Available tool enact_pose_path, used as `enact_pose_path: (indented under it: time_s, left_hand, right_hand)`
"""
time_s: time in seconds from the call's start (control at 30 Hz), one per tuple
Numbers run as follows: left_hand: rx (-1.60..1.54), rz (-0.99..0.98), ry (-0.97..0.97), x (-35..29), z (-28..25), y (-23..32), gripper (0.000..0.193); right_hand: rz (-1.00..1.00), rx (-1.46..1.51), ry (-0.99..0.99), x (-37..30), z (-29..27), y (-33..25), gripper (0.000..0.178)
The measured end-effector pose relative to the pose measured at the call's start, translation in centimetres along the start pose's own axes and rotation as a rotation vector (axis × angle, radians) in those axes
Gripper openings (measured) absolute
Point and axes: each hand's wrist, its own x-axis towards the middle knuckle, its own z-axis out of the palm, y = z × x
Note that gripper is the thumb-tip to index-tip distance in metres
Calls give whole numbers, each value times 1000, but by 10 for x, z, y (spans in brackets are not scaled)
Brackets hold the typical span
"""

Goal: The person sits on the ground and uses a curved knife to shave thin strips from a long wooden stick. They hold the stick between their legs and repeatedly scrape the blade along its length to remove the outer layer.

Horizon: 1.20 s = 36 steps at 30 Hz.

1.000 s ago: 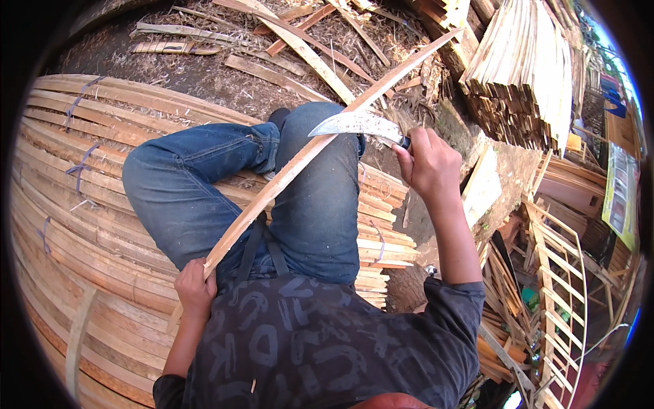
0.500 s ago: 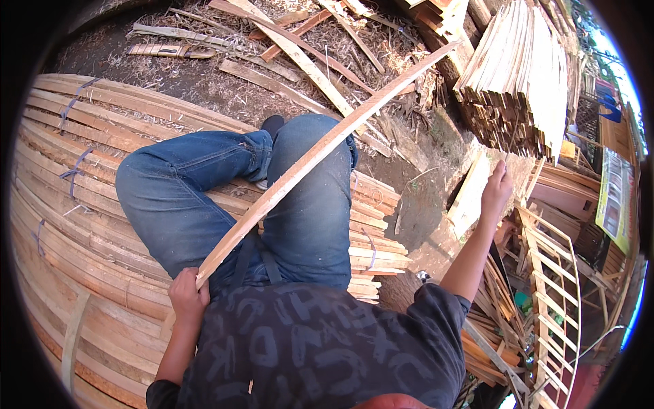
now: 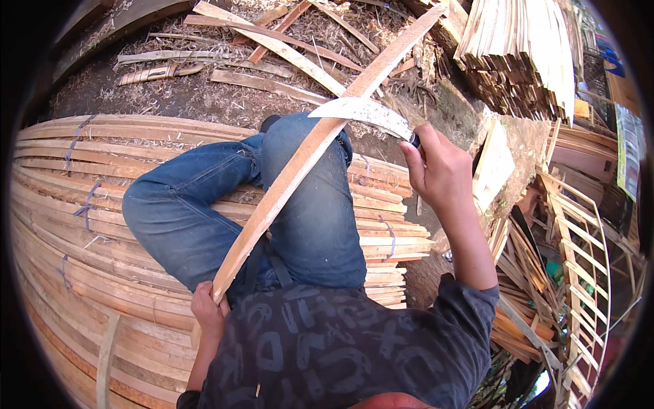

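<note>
My left hand (image 3: pixel 210 310) is wrapped round the near end of a long wooden strip (image 3: pixel 278 199). The strip slants up and away to the right, lying across my raised knee (image 3: pixel 310 170). In my right hand (image 3: pixel 439 167) is the dark handle of a machete with a broad, pale, curved blade (image 3: pixel 364 112). Its blade lies across the strip just beyond the knee, tip pointing left. Whether the edge bites into the wood I cannot tell.
I sit on bundled wooden strips (image 3: pixel 102 273) tied with purple cord. Wood shavings and loose slats (image 3: pixel 279 51) cover the ground ahead, with a wooden sheath-like piece (image 3: pixel 153 73) at left. A stack of boards (image 3: pixel 518 61) stands far right, a ladder-like frame (image 3: pixel 579 273) nearer.
My right hand has come from far out on the right in to the strip, bringing the machete blade onto it. My left hand still grips the strip's near end.
</note>
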Motion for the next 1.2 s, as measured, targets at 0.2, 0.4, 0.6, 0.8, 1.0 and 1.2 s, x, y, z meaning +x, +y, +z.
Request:
enact_pose_path:
  time_s: [0.2,0.4,0.6,0.8,1.0,1.2]
  left_hand:
    - [1,72,-7,5,-3,-6,20]
    - [43,48,-17,6,-4,-3,22]
    - [-9,82,21,5,3,-10,20]
    - [23,55,9,-1,0,-5,22]
    - [-29,32,-36,0,0,-9,21]
    - [6,65,-26,1,-2,-8,17]
  right_hand:
    - [-40,-143,91,22,7,22,27]
    - [-45,-273,178,42,12,52,30]
    - [792,-496,194,-8,-58,296,57]
    - [647,12,259,-29,-8,185,40]
    - [189,116,130,18,5,38,27]
    - [25,-99,87,36,-2,37,28]
